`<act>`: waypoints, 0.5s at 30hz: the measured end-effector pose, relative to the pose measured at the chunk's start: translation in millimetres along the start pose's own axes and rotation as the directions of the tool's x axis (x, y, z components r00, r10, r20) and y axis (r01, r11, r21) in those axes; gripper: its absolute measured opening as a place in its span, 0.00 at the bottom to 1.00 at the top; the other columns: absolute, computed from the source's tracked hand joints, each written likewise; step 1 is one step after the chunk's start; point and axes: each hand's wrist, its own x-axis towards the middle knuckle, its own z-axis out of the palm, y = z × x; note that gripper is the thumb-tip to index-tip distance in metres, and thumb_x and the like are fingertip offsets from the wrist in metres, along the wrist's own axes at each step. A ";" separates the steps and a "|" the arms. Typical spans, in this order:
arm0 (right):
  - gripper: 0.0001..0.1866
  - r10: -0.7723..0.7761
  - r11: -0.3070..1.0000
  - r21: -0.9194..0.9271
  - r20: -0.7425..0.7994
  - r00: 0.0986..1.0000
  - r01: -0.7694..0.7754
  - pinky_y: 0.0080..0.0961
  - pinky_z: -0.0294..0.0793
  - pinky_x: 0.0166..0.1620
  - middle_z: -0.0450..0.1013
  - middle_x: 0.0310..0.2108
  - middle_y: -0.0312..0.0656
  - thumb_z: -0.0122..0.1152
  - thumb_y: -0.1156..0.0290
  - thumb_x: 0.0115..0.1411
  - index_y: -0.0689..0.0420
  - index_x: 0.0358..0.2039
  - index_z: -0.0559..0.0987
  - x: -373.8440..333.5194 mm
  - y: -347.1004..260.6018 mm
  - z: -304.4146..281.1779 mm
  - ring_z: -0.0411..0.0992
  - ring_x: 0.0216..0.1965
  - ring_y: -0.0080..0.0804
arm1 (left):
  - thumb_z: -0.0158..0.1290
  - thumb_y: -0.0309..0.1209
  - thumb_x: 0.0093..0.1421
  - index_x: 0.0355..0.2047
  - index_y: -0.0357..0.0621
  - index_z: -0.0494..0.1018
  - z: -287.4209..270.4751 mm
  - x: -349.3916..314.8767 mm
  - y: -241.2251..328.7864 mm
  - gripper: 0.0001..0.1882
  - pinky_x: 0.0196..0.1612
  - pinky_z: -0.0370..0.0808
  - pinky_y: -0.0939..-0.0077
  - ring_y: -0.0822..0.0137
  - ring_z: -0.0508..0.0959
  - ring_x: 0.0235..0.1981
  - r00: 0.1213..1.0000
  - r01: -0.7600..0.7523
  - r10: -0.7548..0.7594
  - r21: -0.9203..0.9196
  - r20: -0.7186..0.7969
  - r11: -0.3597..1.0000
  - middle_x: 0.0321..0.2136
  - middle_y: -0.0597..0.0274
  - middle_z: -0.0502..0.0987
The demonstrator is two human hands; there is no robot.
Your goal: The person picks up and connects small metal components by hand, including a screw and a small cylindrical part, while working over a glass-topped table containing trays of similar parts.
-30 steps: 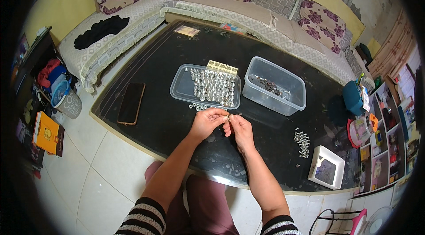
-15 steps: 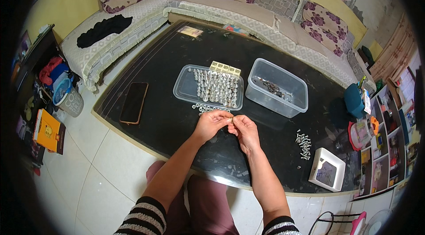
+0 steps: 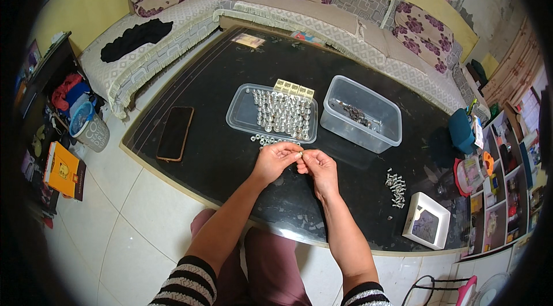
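Over the near middle of the black table, my left hand (image 3: 279, 162) and my right hand (image 3: 320, 170) meet at the fingertips. Both pinch one small part between them; a light, shiny bit shows, but its kind is mostly hidden by the fingers. Just beyond my left hand, several small ring-shaped metal pieces (image 3: 260, 140) lie on the table, partly covered by that hand. Behind them is a clear plastic lid (image 3: 242, 116) bearing many shiny silver round pieces (image 3: 282, 113) in rows. Right of it stands a clear plastic tub (image 3: 368, 140) with small dark metal parts (image 3: 356, 114) inside.
A pile of small silver screw-like parts (image 3: 396, 189) lies at right, near an open white box (image 3: 442, 231). A phone (image 3: 175, 133) lies at left. Small cream boxes (image 3: 295, 88) touch the lid's far edge. A sofa (image 3: 138, 72) borders the table's far side; shelves (image 3: 495, 208) stand right.
Almost nothing differs. The fingertips have shifted very slightly around the small part, and the whole view has drifted by a few pixels.
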 end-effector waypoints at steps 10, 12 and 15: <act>0.12 -0.007 0.968 -0.251 0.013 1.000 0.010 0.12 0.63 0.22 0.66 0.18 0.35 0.45 0.64 0.56 0.60 0.24 0.70 0.2 8.4 -4.2 0.63 0.18 0.17 | 0.48 0.21 0.50 0.31 0.33 0.69 3.0 -2.2 -0.6 0.07 0.34 0.69 0.85 0.77 0.71 0.29 0.996 -0.068 0.071 -0.059 0.048 0.996 0.27 0.62 0.72; 0.13 -0.051 0.963 -0.263 -0.001 0.999 0.049 0.11 0.62 0.20 0.66 0.16 0.33 0.45 0.63 0.56 0.60 0.23 0.70 0.6 10.4 -3.9 0.62 0.16 0.16 | 0.48 0.21 0.51 0.31 0.33 0.69 3.0 -2.1 0.5 0.07 0.34 0.69 0.85 0.77 0.71 0.29 0.995 -0.068 0.074 -0.091 0.066 0.994 0.27 0.62 0.72; 0.13 -0.085 0.981 -0.177 0.009 0.996 0.085 0.12 0.61 0.18 0.66 0.15 0.33 0.45 0.63 0.56 0.59 0.22 0.71 -0.3 7.5 4.1 0.61 0.15 0.16 | 0.47 0.21 0.51 0.32 0.33 0.69 2.4 -1.6 2.8 0.07 0.33 0.69 0.85 0.77 0.71 0.28 1.000 -0.025 0.024 0.016 0.018 1.000 0.27 0.62 0.72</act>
